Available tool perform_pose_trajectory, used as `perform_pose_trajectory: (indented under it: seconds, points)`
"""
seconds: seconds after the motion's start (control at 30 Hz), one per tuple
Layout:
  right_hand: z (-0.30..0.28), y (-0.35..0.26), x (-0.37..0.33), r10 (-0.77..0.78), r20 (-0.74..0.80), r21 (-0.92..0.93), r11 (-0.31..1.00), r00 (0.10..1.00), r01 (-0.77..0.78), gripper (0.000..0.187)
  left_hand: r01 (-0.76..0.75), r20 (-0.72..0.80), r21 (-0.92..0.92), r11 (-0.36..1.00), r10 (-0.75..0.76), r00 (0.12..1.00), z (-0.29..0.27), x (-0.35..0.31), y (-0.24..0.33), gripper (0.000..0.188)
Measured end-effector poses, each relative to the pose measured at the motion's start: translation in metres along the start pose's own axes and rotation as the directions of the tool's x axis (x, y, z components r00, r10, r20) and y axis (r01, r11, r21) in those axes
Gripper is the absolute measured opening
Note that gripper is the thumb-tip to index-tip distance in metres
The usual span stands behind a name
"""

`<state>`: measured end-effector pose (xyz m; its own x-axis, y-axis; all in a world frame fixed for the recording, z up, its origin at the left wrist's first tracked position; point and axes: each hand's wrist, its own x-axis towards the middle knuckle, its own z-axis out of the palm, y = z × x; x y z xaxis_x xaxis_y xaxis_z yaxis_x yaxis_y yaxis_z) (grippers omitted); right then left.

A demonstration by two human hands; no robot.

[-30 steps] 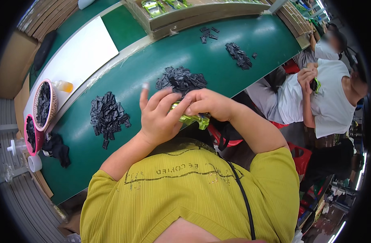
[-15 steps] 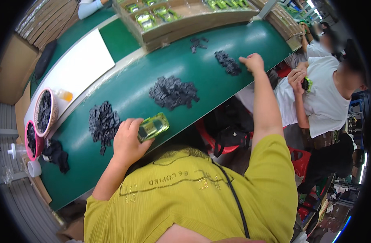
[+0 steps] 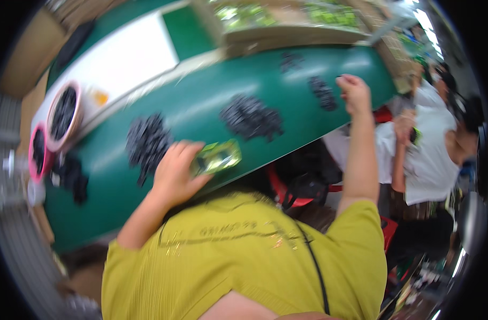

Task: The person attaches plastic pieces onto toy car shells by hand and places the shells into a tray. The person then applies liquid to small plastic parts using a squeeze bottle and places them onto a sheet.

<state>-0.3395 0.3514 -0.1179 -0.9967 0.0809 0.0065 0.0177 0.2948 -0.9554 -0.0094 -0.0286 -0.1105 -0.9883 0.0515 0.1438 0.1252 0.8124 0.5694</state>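
Note:
My left hand (image 3: 175, 172) is closed round one end of a bright green plastic case (image 3: 222, 156) with a clear, glossy middle, held above the near edge of the green table. Out to the right, my right hand (image 3: 356, 96) is pinched, with a tiny dark piece (image 3: 339, 78) showing at its fingertips; blur hides its shape. Beside that hand lies a small heap of black strips (image 3: 323, 93). A larger heap of black pieces (image 3: 252, 116) sits mid-table, and another heap (image 3: 147, 143) lies just beyond my left hand.
Farther back are a few scattered black pieces (image 3: 291, 61) and a cardboard tray (image 3: 286, 36) of green cases. At left stand a pink-rimmed basket (image 3: 77, 114), a pink bowl (image 3: 31, 168) and a white board (image 3: 121, 50). A co-worker in white (image 3: 433, 144) sits at right.
The whole view has shifted and blurred. My right hand has turned up slightly from beside the small heap, and a dark piece now shows at its fingertips. My left hand keeps the green case.

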Motion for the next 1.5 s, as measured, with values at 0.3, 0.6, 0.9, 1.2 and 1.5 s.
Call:
perform_pose_trajectory:
  seconds: [0.3, 0.6, 0.9, 1.2, 1.5]
  points:
    - [0.115, -0.063, -0.185, -0.17, 0.663, 0.269, 0.963, 0.73, -0.02, 0.021, 0.049, -0.026, -0.141, 0.989, -0.053, 0.998, 0.011, 0.01, -0.019, 0.038]
    - [0.181, -0.05, -0.252, -0.549, 0.597, 0.067, 0.761, 0.585, 0.646, 0.01, 0.125, -0.079, -0.252, 0.96, -0.149, 0.986, 0.022, 0.009, -0.022, 0.018]
    - [0.19, -0.045, -0.245, -0.596, 0.61, 0.005, 0.661, 0.522, 0.75, 0.005, 0.295, 0.021, -0.398, 0.869, -0.312, 0.95, 0.023, 0.013, -0.024, 0.017]
    - [0.192, -0.044, -0.241, -0.624, 0.615, 0.024, 0.626, 0.482, 0.779, 0.004, 0.4, 0.115, -0.484, 0.778, -0.396, 0.911, 0.021, 0.017, -0.025, 0.016]
    - [0.191, -0.053, -0.248, -0.616, 0.617, -0.189, 0.488, 0.49, 0.852, 0.011, 0.264, -0.038, -0.293, 0.919, -0.287, 0.957, 0.027, 0.015, -0.022, 0.016]
